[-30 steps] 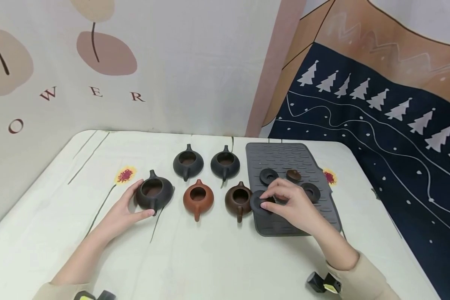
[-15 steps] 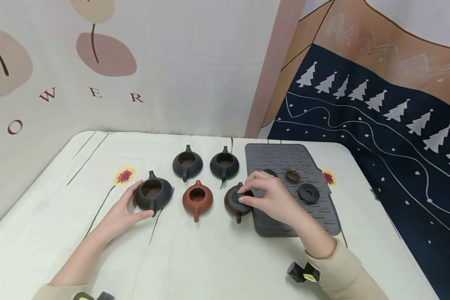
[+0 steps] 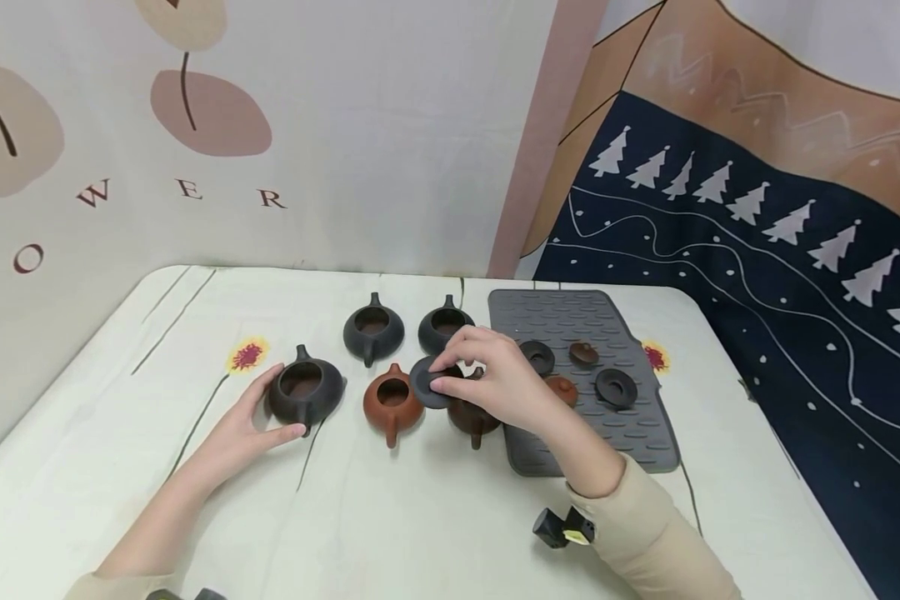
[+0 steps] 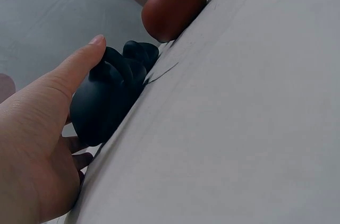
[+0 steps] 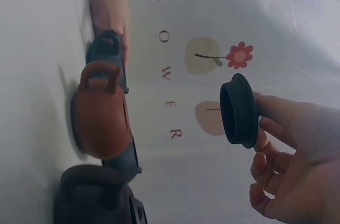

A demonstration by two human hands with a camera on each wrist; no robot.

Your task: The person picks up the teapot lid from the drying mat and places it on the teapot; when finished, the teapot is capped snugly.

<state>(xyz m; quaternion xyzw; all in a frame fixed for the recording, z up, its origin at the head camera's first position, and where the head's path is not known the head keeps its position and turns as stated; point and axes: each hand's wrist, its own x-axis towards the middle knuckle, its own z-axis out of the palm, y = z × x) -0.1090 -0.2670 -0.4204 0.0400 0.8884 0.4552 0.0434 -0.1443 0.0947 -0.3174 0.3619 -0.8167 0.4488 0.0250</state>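
Observation:
My right hand [image 3: 495, 375] pinches a black teapot lid [image 3: 425, 385] between thumb and fingers. It holds the lid in the air between the orange-red teapot [image 3: 377, 408] and the dark brown teapot [image 3: 474, 425], which it partly covers. In the right wrist view the lid [image 5: 245, 111] is well above the pots, its inner rim showing. My left hand [image 3: 236, 429] is curled round the side of a lidless black teapot [image 3: 330, 387] at the left. In the left wrist view the thumb lies at the handle of this teapot [image 4: 101, 104], and the fingers go behind the body.
Two more black teapots stand behind, a left one [image 3: 355, 332] and a right one [image 3: 431, 329] partly behind my right hand. The grey mat [image 3: 585, 454] on the right bears black lids [image 3: 617, 388], a brown lid [image 3: 583, 354] and an orange-red lid [image 3: 564, 390].
My right hand has carried the black lid left from the mat, across the brown teapot toward the orange-red one. The orange-red lid on the mat has come into sight. My left hand stays put.

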